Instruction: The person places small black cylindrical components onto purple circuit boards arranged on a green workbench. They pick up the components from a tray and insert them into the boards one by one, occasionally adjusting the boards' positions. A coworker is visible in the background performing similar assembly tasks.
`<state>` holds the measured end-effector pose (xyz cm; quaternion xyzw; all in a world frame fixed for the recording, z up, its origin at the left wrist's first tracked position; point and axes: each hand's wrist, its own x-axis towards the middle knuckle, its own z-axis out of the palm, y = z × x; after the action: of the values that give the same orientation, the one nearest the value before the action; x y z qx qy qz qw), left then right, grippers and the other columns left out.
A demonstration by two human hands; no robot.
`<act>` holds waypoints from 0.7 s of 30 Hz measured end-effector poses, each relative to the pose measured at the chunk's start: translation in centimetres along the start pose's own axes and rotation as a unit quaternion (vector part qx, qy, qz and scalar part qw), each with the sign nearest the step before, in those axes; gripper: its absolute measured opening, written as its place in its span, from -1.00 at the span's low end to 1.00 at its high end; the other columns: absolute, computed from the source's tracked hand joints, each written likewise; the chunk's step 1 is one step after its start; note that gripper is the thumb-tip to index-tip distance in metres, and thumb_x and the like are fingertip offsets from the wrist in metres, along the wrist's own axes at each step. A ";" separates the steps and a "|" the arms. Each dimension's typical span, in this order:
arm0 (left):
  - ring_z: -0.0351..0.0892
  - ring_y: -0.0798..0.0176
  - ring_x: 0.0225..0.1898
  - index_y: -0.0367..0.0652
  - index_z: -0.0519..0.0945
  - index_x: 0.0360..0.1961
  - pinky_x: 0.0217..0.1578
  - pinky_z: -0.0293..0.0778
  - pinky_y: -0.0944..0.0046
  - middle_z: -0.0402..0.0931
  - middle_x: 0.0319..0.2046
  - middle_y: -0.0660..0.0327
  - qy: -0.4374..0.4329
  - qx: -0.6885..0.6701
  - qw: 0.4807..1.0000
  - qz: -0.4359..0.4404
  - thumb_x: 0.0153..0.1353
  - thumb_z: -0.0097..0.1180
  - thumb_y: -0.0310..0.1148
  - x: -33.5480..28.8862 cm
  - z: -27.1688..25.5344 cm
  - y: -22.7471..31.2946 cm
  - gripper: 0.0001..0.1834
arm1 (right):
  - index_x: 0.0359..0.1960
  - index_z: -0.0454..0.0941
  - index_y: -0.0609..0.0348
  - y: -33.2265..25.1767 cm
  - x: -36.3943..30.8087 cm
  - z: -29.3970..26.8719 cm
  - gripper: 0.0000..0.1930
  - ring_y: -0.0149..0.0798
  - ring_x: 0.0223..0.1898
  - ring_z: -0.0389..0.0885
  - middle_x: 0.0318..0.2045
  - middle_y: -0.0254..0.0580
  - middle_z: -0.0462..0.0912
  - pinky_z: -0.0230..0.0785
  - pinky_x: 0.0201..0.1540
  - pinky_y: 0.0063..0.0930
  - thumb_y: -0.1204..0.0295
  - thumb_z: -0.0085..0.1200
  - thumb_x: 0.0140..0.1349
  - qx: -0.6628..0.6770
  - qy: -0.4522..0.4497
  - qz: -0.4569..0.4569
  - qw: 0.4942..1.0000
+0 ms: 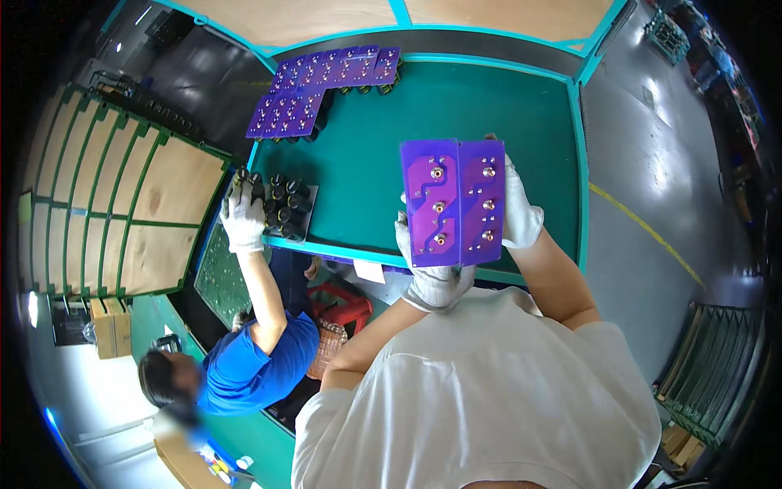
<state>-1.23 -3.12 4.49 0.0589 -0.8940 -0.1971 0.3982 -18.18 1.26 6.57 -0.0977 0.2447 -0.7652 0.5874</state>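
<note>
Two purple circuit boards (432,183), side by side with their long edges meeting, are held up in front of me over the green table. Brass-coloured round terminals stand out from their faces. My left hand (440,284), in a white glove, grips the lower left edge, its fingers partly behind the boards. On the other side my gloved right hand (520,210) is closed around the right edge, most of its fingers hidden. Whatever lies behind the boards is out of sight.
Rows of similar purple boards (330,72) stand on black cylinders at the table's far left. A co-worker's gloved hand (243,216) touches black cylinders (287,200) at the left edge. A teal rim (584,187) borders the green tabletop (481,102). A red stool (346,306) stands below.
</note>
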 end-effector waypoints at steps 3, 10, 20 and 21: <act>0.53 -0.10 -0.06 -0.08 0.54 -0.03 0.08 0.17 -0.31 0.55 -0.08 0.10 0.012 -0.010 1.000 -0.013 -0.10 0.20 -0.53 -0.3 -0.1 0.9 -0.51 | 0.32 0.21 0.20 -0.1 -0.8 1.1 -0.15 0.13 0.07 0.55 0.09 0.24 0.47 0.52 0.04 0.02 -0.31 -0.39 0.29 -0.003 -0.027 0.015 1.000; 0.54 -0.05 -0.06 -0.13 0.53 -0.02 0.07 0.26 -0.14 0.55 -0.09 0.08 0.037 0.000 0.999 0.004 -0.10 0.19 -0.55 -0.4 0.2 2.7 -0.50 | 0.09 0.43 0.10 -1.3 -2.8 2.4 -0.40 -0.19 -0.07 0.63 -0.04 -0.08 0.60 0.56 -0.03 -0.25 -0.15 -0.27 0.37 0.016 -0.030 0.037 0.999; 0.57 0.13 -0.11 -0.15 0.48 0.02 -0.14 0.44 0.21 0.54 -0.11 0.11 -0.049 0.013 0.997 -0.051 -0.02 0.13 -0.59 -5.5 5.1 2.8 -0.51 | -0.03 0.52 0.02 -3.3 -6.6 1.6 -0.56 -0.39 -0.18 0.65 -0.16 -0.31 0.65 0.57 -0.11 -0.43 -0.04 -0.18 0.41 0.010 -0.011 -0.033 0.999; 0.57 0.13 -0.10 -0.14 0.48 0.03 -0.13 0.43 0.21 0.54 -0.10 0.11 -0.056 0.021 0.997 -0.051 -0.01 0.13 -0.58 -5.4 5.4 3.2 -0.51 | -0.03 0.52 0.02 -3.6 -7.2 1.5 -0.56 -0.38 -0.17 0.64 -0.15 -0.31 0.64 0.56 -0.09 -0.42 -0.04 -0.19 0.41 0.006 0.004 -0.029 1.000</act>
<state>-1.37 2.93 -1.25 0.1017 -0.9145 -0.2014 0.3357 -18.53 8.36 10.61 -0.0981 0.2390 -0.7839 0.5646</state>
